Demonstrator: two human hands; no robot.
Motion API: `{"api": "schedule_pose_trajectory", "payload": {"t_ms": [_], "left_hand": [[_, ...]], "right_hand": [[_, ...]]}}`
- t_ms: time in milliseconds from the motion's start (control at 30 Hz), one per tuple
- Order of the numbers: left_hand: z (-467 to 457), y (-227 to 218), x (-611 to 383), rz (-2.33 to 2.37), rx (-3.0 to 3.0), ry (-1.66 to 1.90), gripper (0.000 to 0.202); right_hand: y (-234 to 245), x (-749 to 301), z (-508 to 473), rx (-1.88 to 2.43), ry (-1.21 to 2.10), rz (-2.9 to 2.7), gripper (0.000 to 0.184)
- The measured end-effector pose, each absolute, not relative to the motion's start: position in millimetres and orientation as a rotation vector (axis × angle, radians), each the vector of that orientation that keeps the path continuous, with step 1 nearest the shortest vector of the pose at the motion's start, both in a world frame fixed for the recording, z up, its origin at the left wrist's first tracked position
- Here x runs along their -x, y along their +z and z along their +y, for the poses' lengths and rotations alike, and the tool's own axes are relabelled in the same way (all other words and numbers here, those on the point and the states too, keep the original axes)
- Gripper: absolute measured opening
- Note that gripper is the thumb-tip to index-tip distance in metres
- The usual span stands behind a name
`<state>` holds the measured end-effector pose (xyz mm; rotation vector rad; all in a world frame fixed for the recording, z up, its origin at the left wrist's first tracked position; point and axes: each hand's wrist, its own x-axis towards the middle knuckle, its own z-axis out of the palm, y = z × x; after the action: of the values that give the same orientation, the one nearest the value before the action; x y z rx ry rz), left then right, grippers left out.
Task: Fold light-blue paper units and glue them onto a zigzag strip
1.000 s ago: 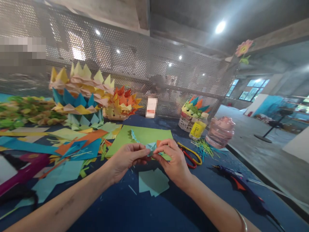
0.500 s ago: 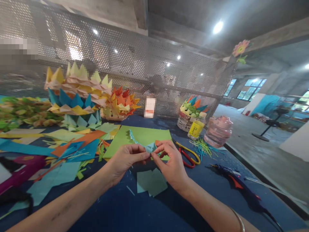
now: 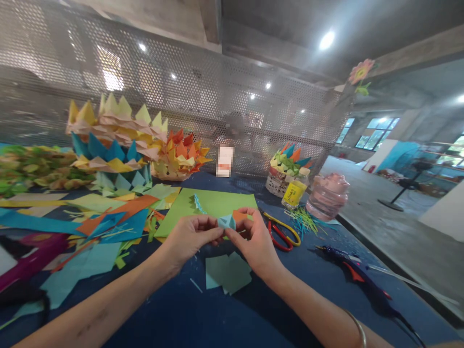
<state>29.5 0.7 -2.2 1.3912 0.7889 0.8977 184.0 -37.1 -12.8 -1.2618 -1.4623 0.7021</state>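
Note:
A small folded light-blue paper piece (image 3: 226, 222) is pinched at its lower edge between both hands. My left hand (image 3: 194, 237) is closed on its left side, thumb and fingertips together. On its right side my right hand (image 3: 255, 239) is closed, the thumb in front and the fingers behind. Just behind them lies a green paper sheet (image 3: 221, 198) with a strip of folded light-blue pieces (image 3: 198, 203) on it. An orange paper piece (image 3: 239, 216) shows behind the right fingers. Below the hands rest several light-blue paper squares (image 3: 226, 272).
Red and yellow scissors (image 3: 284, 232) lie right of the hands, and a dark blue glue gun (image 3: 357, 268) farther right. A glue bottle (image 3: 294, 192) and a pink bottle (image 3: 327, 195) stand behind. Paper scraps (image 3: 119, 217), folded paper crowns (image 3: 116, 145) and a purple glue gun (image 3: 36, 256) occupy the left.
The folded light-blue piece has turned in my fingers, so its folded face now shows. Both hands have stayed almost in place.

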Motion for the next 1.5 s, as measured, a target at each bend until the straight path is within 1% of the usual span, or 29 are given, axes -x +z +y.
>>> {"api": "schedule_pose_trajectory", "payload": {"t_ms": [100,167,233,333,467,600,700,800,900,933,1000,1067,1100,1300,1367,1500], "left_hand": [[2.0,-3.4,-30.0,0.813,-1.433,0.903,0.017],[2.9,-5.4,-30.0,0.808,-1.421,0.911,0.023],[3.5,-8.2,-29.9,0.786,-1.405,0.920,0.031],[3.3,-11.8,-30.2,0.765,-1.434,0.973,0.034],[0.1,-9.0,-31.6,0.769,-1.433,1.010,0.031],[-4.1,-1.9,-32.2,0.763,-1.328,0.899,0.026],[-4.1,-1.9,-31.5,0.752,-1.312,0.821,0.017],[-1.4,-4.6,-29.9,0.779,-1.294,0.831,0.019],[0.9,-6.3,-28.3,0.802,-1.301,0.834,0.019],[1.2,-6.3,-28.1,0.805,-1.314,0.829,0.019],[0.8,-5.8,-28.2,0.811,-1.352,0.821,0.019],[0.0,-4.5,-29.0,0.817,-1.390,0.820,0.019],[-0.4,-3.8,-29.5,0.822,-1.405,0.820,0.018],[-1.0,-0.4,-30.7,0.840,-1.442,0.808,0.017],[-1.2,0.0,-30.2,0.836,-1.449,0.813,0.017],[-1.5,-0.2,-29.2,0.830,-1.456,0.818,0.017]], "right_hand": [[-11.9,-184.8,-35.6,1.219,0.858,-1.396,0.047],[-11.5,-184.5,-36.3,1.211,0.876,-1.378,0.048],[-11.3,-183.4,-38.2,1.219,0.879,-1.389,0.047],[-12.0,-181.7,-40.9,1.210,0.874,-1.438,0.041],[-13.6,-183.1,-39.5,1.224,0.820,-1.451,0.038],[-13.1,-185.7,-35.8,1.205,0.851,-1.367,0.040],[-12.4,-185.1,-35.6,1.187,0.858,-1.354,0.037],[-12.1,-183.4,-37.6,1.191,0.744,-1.425,0.034],[-10.4,-183.0,-41.1,1.170,0.460,-1.511,0.036],[-9.2,-183.3,-42.4,1.167,0.363,-1.550,0.033],[-6.4,-184.2,-44.7,1.186,0.223,-1.642,0.020],[-4.2,-185.1,-45.8,1.236,0.160,-1.701,0.007],[-3.7,-185.5,-45.8,1.259,0.156,-1.707,0.005],[-7.8,-187.6,-40.1,1.278,0.353,-1.717,0.006],[-9.8,-188.3,-38.4,1.291,0.374,-1.720,0.006],[-11.8,-188.8,-36.6,1.299,0.380,-1.702,0.016]]}}
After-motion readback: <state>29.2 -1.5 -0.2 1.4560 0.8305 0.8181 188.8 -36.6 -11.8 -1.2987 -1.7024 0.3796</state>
